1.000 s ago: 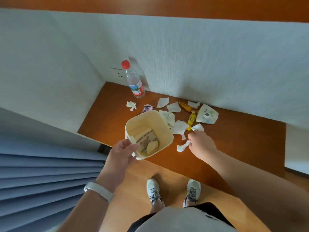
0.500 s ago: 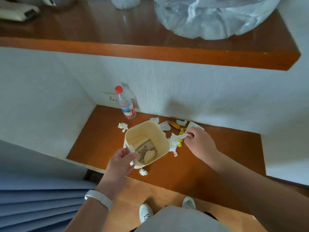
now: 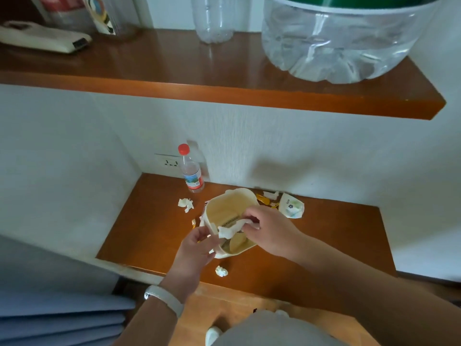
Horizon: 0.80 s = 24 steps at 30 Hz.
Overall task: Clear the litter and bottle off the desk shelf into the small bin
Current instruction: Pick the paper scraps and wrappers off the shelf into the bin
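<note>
With my left hand gripping the small bin's near rim and my right hand pinching a crumpled tissue over its mouth, I'd let go only once it hangs well inside, bottle waiting behind the bin.

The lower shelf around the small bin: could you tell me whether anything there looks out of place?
Yes. A crumpled paper ball lies near the lower shelf's front edge, apart from the rest, close to falling off. Torn tissue sits left of the small bin, and wrappers and a tissue packet lie behind it.
</note>
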Motion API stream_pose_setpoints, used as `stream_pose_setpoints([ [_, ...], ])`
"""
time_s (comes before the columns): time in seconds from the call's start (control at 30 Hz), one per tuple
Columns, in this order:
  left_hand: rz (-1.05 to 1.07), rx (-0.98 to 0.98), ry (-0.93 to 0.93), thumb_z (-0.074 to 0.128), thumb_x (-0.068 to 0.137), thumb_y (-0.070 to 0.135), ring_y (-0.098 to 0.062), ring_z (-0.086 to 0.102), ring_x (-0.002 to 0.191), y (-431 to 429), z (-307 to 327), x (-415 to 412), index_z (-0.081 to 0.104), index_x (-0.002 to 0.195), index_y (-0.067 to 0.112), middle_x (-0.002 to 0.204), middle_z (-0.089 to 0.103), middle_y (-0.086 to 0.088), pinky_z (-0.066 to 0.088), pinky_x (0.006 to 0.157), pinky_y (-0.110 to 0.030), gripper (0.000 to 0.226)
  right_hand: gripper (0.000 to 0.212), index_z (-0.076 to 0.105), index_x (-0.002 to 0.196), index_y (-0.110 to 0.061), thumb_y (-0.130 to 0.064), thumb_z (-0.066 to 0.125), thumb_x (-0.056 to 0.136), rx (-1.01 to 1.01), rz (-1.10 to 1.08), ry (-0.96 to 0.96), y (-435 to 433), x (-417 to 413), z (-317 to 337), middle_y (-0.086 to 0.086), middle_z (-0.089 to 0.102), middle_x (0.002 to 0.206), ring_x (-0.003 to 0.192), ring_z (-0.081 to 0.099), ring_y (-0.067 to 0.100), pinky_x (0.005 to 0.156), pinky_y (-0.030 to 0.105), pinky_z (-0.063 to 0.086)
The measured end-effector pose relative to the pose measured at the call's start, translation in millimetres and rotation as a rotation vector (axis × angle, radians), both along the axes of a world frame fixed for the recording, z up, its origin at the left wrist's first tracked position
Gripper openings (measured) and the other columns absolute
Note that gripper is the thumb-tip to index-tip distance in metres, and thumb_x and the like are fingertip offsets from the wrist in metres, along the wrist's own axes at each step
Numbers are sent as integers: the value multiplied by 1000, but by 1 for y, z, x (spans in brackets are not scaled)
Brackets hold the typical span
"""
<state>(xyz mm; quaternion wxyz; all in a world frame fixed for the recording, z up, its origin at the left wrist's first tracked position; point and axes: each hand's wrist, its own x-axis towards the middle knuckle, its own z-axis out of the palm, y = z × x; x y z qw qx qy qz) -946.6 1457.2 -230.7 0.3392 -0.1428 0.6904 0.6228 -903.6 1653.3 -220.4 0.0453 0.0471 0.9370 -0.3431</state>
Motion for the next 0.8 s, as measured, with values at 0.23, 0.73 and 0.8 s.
stream_pose_setpoints([
  [0.23,-63,-18,-1,75,91,21,-25,66,121,-27,-7,-9,67,119,18,122,72,-6,52,109,-45,29,24,61,112,-23,-36,57,93,132,14,-20,-19,3,-11,-11,58,100,85,55,7,74,23,51],
  [0.73,10,-94,-39,74,92,16,-26,67,118,3,-18,-19,68,114,14,119,73,-9,52,109,-48,23,39,55,129,-18,-32,51,93,137,-297,-187,97,0,-88,-2,57,127,113,54,15,91,33,49],
  [0.8,24,-103,-39,74,91,17,-26,67,118,13,-16,-19,68,113,15,118,74,-8,52,109,-48,23,44,52,132,-17,-35,53,92,156,-348,-236,127,-9,-108,2,54,131,117,53,19,94,36,48],
])
